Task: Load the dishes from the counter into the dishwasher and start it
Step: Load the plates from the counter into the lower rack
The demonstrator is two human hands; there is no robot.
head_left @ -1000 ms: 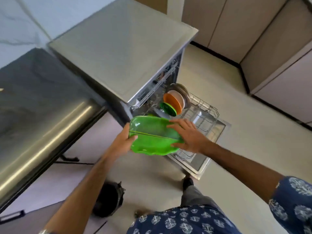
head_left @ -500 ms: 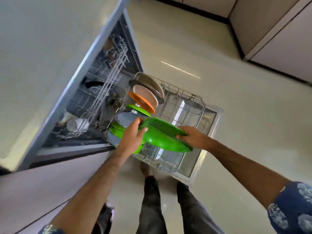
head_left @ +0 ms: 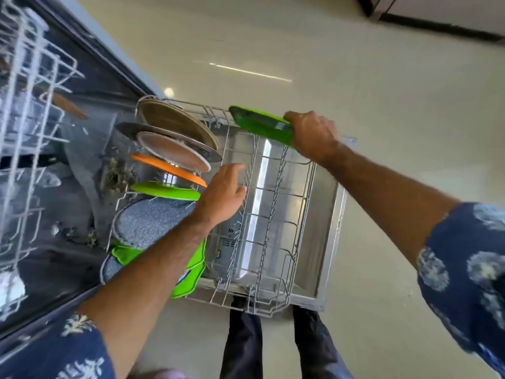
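Pale glossy floor tiles are filling the background as I am looking down past dark trousers at the dishwasher's pulled-out lower rack (head_left: 276, 305), thin white wire over a shiny steel door. Nearest me, green plastic trays (head_left: 191, 272) and a speckled grey plate (head_left: 153, 222) are already standing in its left side; the right rows are sitting bare. My left hand (head_left: 222, 194) is hovering above the tines, fingers loosely spread, holding nothing. Beyond it stand an orange plate (head_left: 166, 168) and round metal plates (head_left: 175, 124). Farthest, my right hand (head_left: 311, 135) is gripping a green tray (head_left: 259, 121) on edge at the rack's far rim. Loading looks well along; starting remains.
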